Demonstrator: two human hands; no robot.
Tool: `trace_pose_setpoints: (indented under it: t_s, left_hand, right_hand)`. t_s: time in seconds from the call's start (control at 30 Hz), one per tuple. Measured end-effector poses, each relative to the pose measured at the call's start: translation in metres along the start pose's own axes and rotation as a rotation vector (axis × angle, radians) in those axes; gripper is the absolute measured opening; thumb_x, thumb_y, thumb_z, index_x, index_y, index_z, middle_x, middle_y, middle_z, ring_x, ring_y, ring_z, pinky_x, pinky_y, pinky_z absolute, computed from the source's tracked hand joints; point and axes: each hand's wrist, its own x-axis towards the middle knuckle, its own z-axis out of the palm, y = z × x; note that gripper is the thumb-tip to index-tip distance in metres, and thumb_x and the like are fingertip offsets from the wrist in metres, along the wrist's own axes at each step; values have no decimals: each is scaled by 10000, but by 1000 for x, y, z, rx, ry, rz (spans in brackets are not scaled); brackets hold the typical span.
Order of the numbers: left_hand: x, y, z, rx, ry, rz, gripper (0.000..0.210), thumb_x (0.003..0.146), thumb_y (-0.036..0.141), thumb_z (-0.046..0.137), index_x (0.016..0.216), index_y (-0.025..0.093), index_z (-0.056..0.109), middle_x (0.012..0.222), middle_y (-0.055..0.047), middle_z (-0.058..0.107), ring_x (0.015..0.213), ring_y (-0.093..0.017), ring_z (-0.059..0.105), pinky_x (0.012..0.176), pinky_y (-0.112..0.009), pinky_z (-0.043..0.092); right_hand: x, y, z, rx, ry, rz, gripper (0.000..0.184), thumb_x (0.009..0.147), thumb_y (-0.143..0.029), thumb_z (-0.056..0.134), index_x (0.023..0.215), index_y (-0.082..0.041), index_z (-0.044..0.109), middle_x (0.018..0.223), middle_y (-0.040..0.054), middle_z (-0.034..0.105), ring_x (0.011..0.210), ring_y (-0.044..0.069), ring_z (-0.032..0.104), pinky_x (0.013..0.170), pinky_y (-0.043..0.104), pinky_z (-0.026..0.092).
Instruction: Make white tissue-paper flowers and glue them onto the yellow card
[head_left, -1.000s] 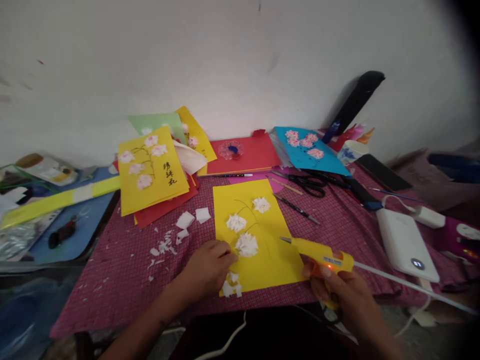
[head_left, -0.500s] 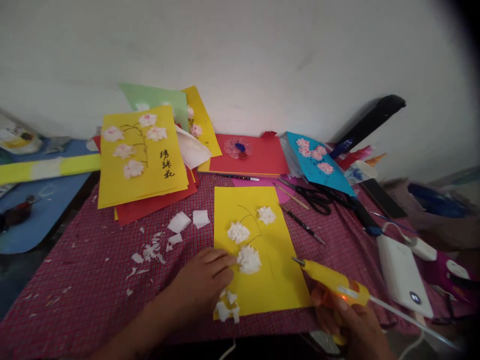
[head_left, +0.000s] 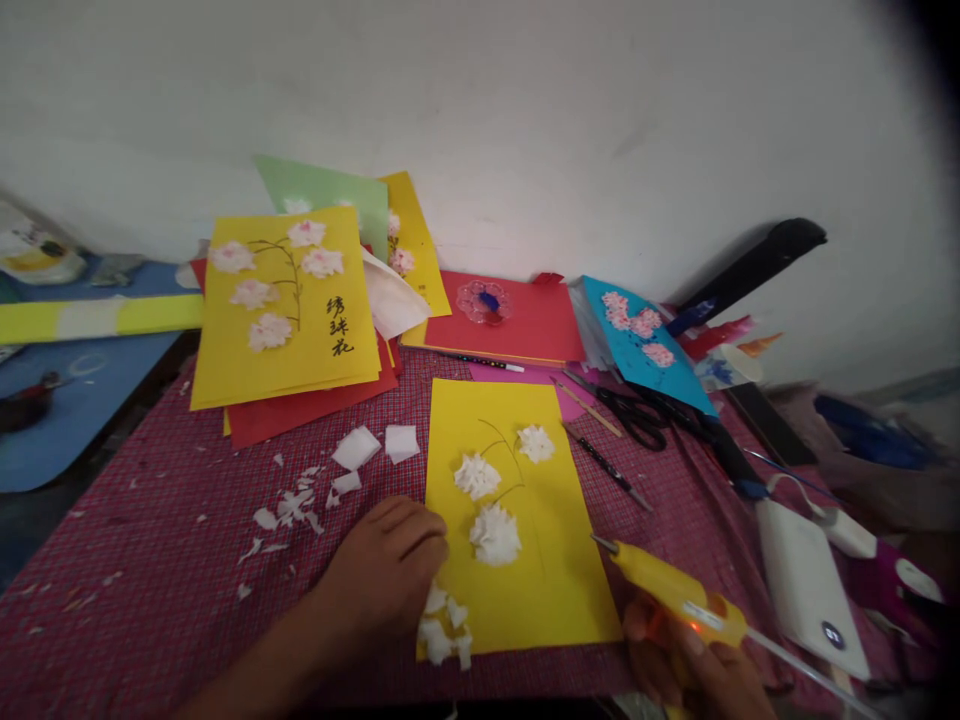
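Note:
A yellow sheet of paper [head_left: 555, 580] lies in front of me with a drawn stem and white crumpled-paper flowers: an upper right one [head_left: 535, 443], a left one [head_left: 477, 476] and a lower one [head_left: 495, 535]. Over the sheet's left edge is my left hand [head_left: 401, 555], its fingers curled together and their tips hidden underneath. Small torn white paper pieces [head_left: 442, 632] lie just below it at the sheet's lower left corner. My right hand [head_left: 697, 655] grips a yellow hot glue gun [head_left: 675, 590], its glowing orange light showing and its nozzle pointing left over the sheet's right side.
White paper squares [head_left: 356, 447] and scraps [head_left: 296, 505] lie left on the checked cloth. Behind them stand finished flower cards [head_left: 307, 370]. Black scissors [head_left: 637, 415], a black pen [head_left: 607, 465] and a white power bank [head_left: 810, 590] are on the right.
My left hand has drawn back left from the lower flower, and its fingers have curled in. The glue gun stays in my right hand in nearly the same place. The view has shifted slightly.

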Motion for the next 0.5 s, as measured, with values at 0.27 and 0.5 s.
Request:
trace_pose_setpoints:
  t_s: [0.27, 0.5]
  left_hand:
    - [6, 0, -7, 41, 81, -6, 219, 892, 105, 436, 880, 181, 640, 970, -67, 704, 850, -200, 614, 798, -361, 508]
    - [7, -1, -8, 87, 69, -26, 230, 906, 120, 437, 864, 185, 653, 945, -65, 712, 844, -192, 636, 787, -342, 525]
  right_hand:
    - [-3, -5, 9, 117, 5, -43, 387, 860, -601, 580, 822, -224, 656, 482, 10, 435, 449, 156, 365, 446, 297, 290]
    - [-2, -7, 16, 236, 38, -25, 385, 854, -593, 594, 854, -216, 670, 471, 11, 435, 456, 157, 359, 450, 294, 270]
